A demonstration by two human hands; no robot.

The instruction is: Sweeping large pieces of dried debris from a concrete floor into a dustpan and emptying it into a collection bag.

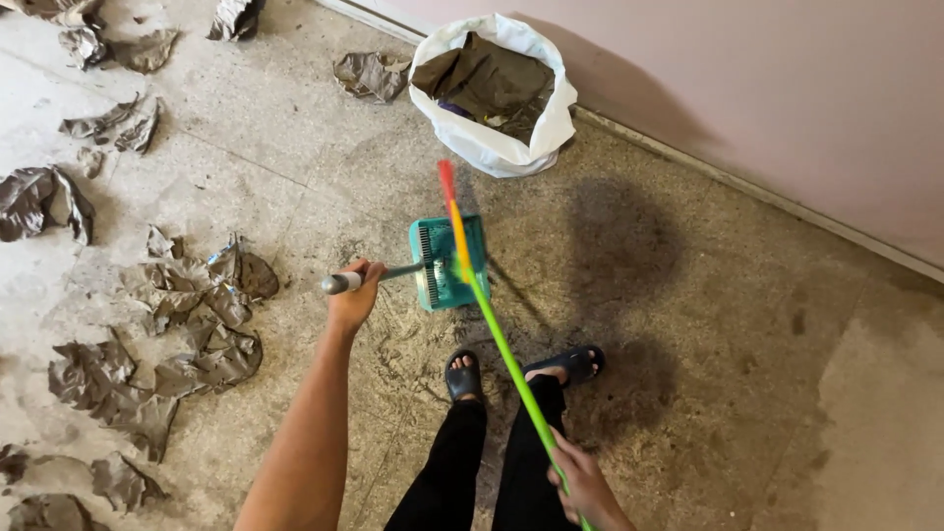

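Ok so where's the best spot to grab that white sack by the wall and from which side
Judging by its pose, grip the rolled-down rim of the white sack, coming from above on the floor side. It stands upright with its mouth open, the pink wall blocks the far side, and the folded rim gives a thick edge, clear of the brown debris inside.

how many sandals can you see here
2. One black sandal is on the foot nearer the left hand, just below the teal dustpan. The other black sandal is to its right, past the green broom handle. None seems hidden.
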